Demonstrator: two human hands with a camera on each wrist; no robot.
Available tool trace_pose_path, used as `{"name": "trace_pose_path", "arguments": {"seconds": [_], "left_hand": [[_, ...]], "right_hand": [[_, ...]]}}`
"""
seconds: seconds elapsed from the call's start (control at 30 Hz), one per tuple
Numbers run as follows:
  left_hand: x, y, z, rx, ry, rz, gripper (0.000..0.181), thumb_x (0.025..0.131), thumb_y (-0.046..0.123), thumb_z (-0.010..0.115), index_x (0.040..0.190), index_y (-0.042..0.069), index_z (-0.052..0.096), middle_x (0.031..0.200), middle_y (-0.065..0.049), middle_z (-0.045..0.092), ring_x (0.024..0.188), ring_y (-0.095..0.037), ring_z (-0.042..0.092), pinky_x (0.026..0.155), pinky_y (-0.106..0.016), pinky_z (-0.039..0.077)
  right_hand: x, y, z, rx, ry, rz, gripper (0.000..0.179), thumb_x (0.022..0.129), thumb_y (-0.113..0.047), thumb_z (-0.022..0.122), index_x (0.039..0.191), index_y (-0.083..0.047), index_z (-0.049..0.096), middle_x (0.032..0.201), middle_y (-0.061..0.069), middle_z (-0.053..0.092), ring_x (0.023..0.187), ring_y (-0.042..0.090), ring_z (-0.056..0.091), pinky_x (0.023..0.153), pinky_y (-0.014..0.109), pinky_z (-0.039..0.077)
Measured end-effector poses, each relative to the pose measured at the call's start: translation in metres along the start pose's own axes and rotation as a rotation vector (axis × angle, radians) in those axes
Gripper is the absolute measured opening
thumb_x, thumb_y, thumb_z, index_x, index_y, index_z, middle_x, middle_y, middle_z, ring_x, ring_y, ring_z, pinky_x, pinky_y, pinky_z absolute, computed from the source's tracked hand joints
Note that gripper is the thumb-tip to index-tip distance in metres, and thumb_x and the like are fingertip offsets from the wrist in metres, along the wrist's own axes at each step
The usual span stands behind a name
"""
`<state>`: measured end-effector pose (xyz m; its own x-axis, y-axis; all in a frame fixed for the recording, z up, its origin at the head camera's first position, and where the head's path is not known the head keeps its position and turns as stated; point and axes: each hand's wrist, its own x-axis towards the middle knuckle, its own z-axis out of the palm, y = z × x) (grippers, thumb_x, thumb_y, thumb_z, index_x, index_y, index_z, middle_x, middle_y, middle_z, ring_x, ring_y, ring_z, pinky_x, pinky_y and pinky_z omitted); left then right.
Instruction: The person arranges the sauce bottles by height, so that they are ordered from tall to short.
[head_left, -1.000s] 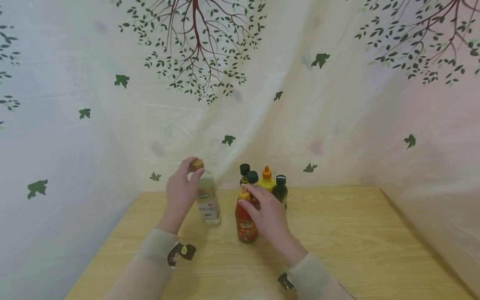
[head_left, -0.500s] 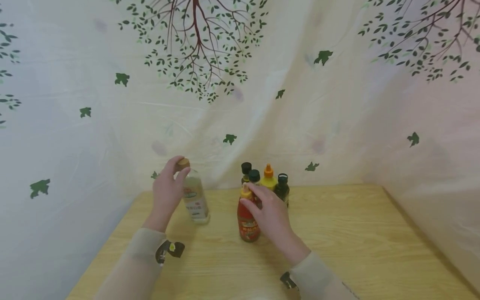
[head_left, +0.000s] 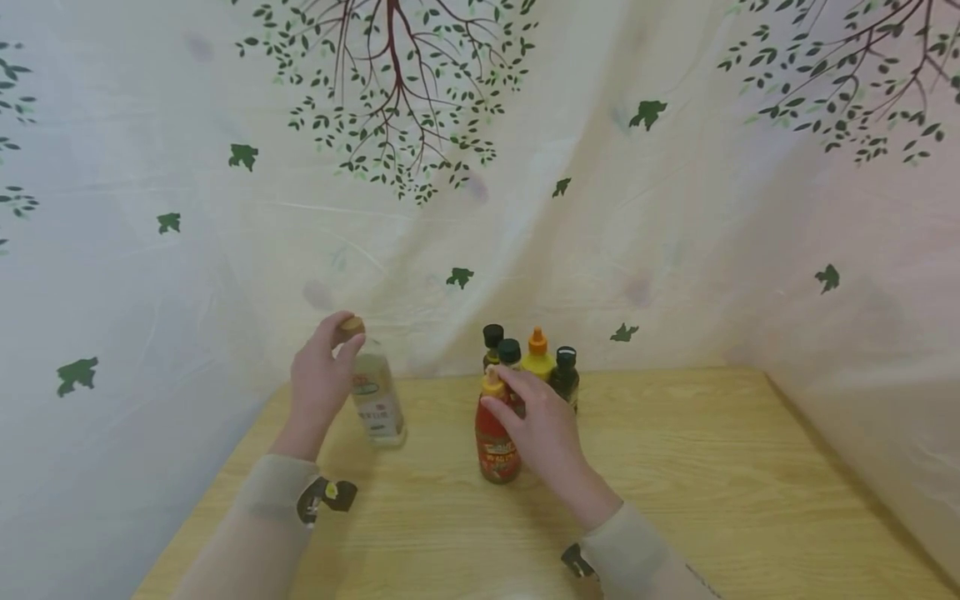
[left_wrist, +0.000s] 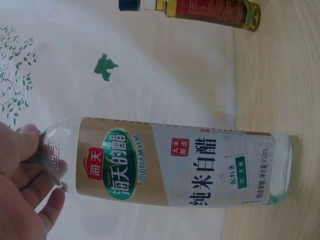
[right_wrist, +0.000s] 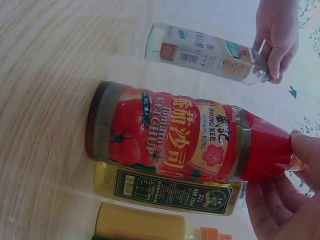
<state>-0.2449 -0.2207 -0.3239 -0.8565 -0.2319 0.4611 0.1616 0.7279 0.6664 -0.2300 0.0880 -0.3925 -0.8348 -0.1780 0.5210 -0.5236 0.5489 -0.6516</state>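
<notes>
Nearest, the person's right hand (head_left: 551, 429) holds the ketchup bottle (head_left: 497, 446) from above, thumb and fingers around its yellow cap and neck; the bottle stands upright below the grip. A little farther and to the left, the left hand (head_left: 321, 383) grasps the vinegar bottle (head_left: 377, 404) at the neck and cork-coloured cap, the glass body hanging down under the fingers. Whether its base touches the table (head_left: 712, 467), I cannot tell. In the left wrist view, the hand covers this cap. Just behind the ketchup bottle, the green-capped bottle (head_left: 510, 352), the black-capped bottle (head_left: 492, 337), the yellow squeeze bottle (head_left: 537, 364) and the dark bottle (head_left: 565, 383) are partly hidden. Wood surface separates the two held bottles, and a wider stretch lies to the right. The far edge meets the leaf-printed curtain (head_left: 525, 250).
</notes>
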Motion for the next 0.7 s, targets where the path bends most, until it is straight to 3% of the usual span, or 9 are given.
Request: {"name": "trace_pose_path", "arguments": {"seconds": [0.47, 0.7], "left_hand": [[0.001, -0.020, -0.003, -0.019, -0.006, -0.011, 0.049, 0.115, 0.024, 0.063, 0.161, 0.011, 0.052, 0.151, -0.023, 0.065, 0.148, -0.051, 0.050, 0.123, -0.074, 0.035], [0.002, -0.022, -0.005, -0.005, 0.004, -0.005, 0.048, 0.114, 0.024, 0.064, 0.159, 0.010, 0.053, 0.150, -0.024, 0.065, 0.147, -0.052, 0.051, 0.123, -0.073, 0.034]], "right_hand": [[0.000, 0.000, 0.003, -0.002, -0.004, 0.012, 0.053, 0.101, -0.031, 0.083, 0.149, -0.014, 0.070, 0.146, 0.007, 0.072, 0.130, 0.030, 0.070, 0.107, 0.055, 0.060], [0.000, 0.000, 0.002, -0.004, -0.005, 0.015, 0.054, 0.102, -0.032, 0.083, 0.151, -0.014, 0.069, 0.147, 0.007, 0.071, 0.132, 0.030, 0.069, 0.108, 0.055, 0.059]]}}
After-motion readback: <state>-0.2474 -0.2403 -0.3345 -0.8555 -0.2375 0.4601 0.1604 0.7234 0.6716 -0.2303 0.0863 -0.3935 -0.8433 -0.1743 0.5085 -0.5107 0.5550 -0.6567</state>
